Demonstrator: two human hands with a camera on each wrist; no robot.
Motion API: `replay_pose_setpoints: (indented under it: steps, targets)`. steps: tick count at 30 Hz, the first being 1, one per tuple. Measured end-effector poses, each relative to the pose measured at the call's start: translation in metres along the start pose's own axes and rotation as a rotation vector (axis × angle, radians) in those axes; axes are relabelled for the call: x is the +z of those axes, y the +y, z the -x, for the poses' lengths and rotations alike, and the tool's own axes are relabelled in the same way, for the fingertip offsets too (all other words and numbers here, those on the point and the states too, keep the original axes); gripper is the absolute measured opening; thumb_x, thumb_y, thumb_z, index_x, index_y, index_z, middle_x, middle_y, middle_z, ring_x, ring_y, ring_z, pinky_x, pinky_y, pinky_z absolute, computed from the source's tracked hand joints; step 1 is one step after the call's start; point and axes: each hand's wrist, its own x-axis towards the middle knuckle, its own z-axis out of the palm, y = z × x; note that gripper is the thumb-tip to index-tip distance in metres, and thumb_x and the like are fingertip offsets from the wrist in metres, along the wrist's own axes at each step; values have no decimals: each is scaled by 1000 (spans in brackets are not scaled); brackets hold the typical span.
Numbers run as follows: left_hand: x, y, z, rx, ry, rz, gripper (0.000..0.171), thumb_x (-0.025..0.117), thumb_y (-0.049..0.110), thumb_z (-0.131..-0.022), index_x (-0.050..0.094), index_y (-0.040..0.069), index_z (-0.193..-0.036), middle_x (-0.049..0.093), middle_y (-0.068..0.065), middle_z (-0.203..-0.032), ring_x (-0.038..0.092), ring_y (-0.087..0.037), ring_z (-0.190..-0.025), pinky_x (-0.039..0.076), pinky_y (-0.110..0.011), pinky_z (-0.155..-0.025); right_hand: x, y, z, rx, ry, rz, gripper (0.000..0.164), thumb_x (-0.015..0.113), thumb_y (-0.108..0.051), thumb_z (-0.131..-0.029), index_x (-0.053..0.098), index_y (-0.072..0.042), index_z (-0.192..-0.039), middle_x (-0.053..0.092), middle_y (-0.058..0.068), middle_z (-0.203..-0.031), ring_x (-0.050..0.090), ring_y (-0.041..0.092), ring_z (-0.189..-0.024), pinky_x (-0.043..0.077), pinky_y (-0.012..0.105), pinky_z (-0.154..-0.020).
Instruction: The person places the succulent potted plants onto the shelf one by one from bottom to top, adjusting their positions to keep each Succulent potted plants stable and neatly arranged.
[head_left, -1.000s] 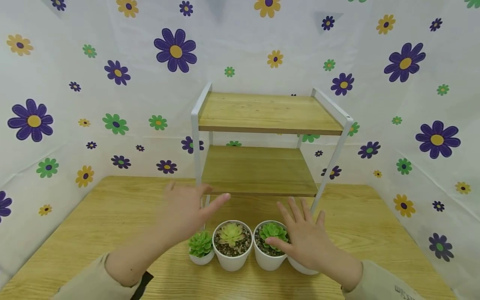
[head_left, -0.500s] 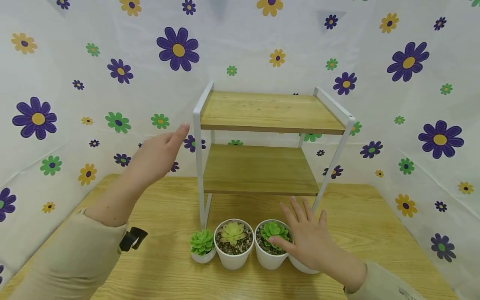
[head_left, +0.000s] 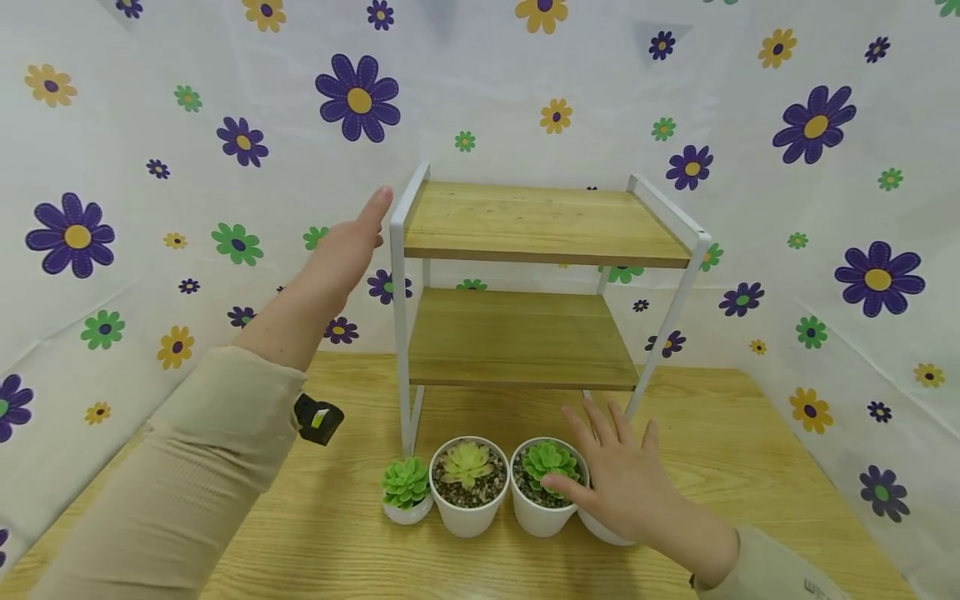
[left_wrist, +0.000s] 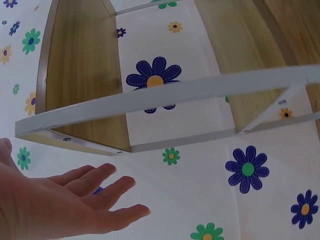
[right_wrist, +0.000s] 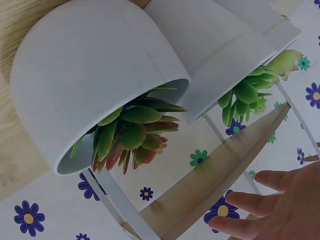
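Note:
My left hand is raised beside the upper left corner of a two-tier shelf with wooden boards and a white metal frame. In the left wrist view its fingers are relaxed, apart from the shelf's side frame. My right hand hovers with spread fingers over the right end of a row of potted succulents. Under it a white pot is mostly hidden; the right wrist view shows its red-tipped succulent. Beside that pot stands a green succulent in a white pot, which my thumb partly overlaps.
A yellow-green succulent in a white pot and a small succulent in a low white pot continue the row leftward, in front of the shelf. The wooden table meets white flower-print cloth behind and at both sides.
My left hand has moved from above the left pots, leftward and up, to the shelf's upper left corner. The right hand has stayed nearly still above the right pots.

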Motion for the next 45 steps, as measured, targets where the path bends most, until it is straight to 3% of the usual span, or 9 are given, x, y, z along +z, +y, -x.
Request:
replay_pose_setpoints:
  steps: [5,9,16,25,34,45]
  targets:
    - [4,4,-10,-17,-14,102,88,20,75,-85,23,15,-149,19,-7,-157,17,-34,-144,7,-64,-111,1,1,2,-3,4,-7,75,52,-58,-86,37,-11,-143,35,19,-148,29,49,-134,21,80,-91]
    - [7,4,-16,-33,-21,139,86,26,75,-85,22,18,-150,12,-5,-158,10,-32,-145,4,-63,-112,3,3,3,-4,30,-3,76,53,-59,-85,37,-12,-143,36,18,-147,31,49,-133,21,80,-91]
    - [10,2,-24,-32,-55,258,72,33,63,-91,25,21,-149,20,-3,-157,9,-25,-146,9,-58,-115,3,7,3,-16,58,0,80,53,-62,-83,38,-11,-142,40,19,-144,35,49,-130,25,77,-93]
    - [13,6,-23,4,-97,384,59,31,52,-96,26,24,-148,19,4,-157,9,-19,-147,13,-52,-116,-1,29,2,19,55,-227,107,74,-56,-68,23,-1,-145,36,25,-144,35,49,-128,34,64,-98]
    - [17,6,-21,-1,-69,392,58,29,51,-97,25,23,-148,18,4,-157,11,-19,-146,17,-49,-116,7,58,13,103,11,-514,119,82,-39,-67,5,2,-148,16,31,-149,19,53,-133,29,71,-97]
    - [22,4,-24,6,-35,352,62,30,54,-95,24,22,-148,17,1,-158,11,-22,-146,16,-49,-116,28,84,32,144,-71,-585,121,84,-33,-66,2,9,-145,14,36,-146,19,56,-131,30,70,-96]
